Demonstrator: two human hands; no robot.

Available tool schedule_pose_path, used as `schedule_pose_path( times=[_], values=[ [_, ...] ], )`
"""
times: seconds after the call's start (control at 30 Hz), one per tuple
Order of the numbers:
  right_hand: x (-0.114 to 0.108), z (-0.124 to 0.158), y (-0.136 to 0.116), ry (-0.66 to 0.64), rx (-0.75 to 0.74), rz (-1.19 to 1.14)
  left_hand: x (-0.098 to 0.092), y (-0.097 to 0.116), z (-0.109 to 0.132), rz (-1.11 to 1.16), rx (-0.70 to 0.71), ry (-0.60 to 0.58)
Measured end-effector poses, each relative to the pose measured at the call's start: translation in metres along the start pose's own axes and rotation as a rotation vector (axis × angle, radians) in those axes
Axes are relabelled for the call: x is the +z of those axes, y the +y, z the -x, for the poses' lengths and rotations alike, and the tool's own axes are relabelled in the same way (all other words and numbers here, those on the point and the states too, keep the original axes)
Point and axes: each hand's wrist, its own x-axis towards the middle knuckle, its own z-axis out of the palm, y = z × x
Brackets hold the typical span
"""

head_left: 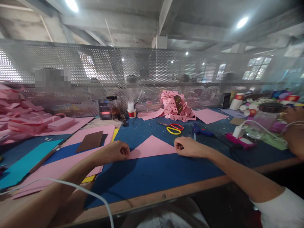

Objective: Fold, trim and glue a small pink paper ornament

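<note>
Screen: A perforated metal screen [152, 65] spans the background at 12 o'clock from a pink triangle [152, 148].
Table: The blue-topped table [152, 180], edged in wood, stretches beneath the work.
Heap: Pink pieces form a heap [23, 109] at 10 o'clock.
Sheets: Large pink sheets [71, 164] lie at 9 o'clock, a brown card [91, 141] on top.
Pile: Pink pieces with dark dots form a pile [169, 107] at 1 o'clock.
Triangle: The paper sits at the dial's centre, between the hands, its peak toward 12.
Jar: A dark-lidded jar [257, 122] stands between 2 and 3 o'clock.
Right hand: At 3 o'clock, the right hand [190, 147] closes curled fingers on one corner.
Left hand: At 9 o'clock, the left hand [118, 150] grips the opposite corner, fingers bent.
Scissors: Red-and-yellow-handled scissors [174, 130] lie between 1 and 2 o'clock.
Glue gun: A blue glue gun [204, 131] rests at 2 o'clock.
Cup: A red-and-white cup [131, 113] stands at 11 o'clock.
</note>
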Motion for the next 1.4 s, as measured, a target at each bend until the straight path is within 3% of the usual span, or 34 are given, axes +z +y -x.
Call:
schedule_pose_path(
  times=[0.57, 0.9, 1.03, 1.23, 1.4],
  values=[
    [0.001, 0.006, 0.018, 0.031, -0.044, 0.030, -0.003, -0.020, -0.005, -0.001, 0.037, -0.076],
    [-0.009, 0.013, 0.016, 0.000, -0.019, 0.008, -0.005, -0.011, -0.002, -0.020, -0.014, -0.080],
    [-0.008, 0.013, 0.022, 0.005, -0.025, -0.018, -0.001, -0.018, -0.004, 0.005, -0.044, -0.076],
    [-0.007, 0.013, 0.029, 0.049, -0.049, -0.094, 0.009, -0.033, -0.009, -0.008, -0.109, -0.091],
    [-0.010, 0.014, 0.027, 0.222, -0.052, -0.210, 0.012, -0.040, -0.012, -0.010, -0.118, -0.092]
  ],
)
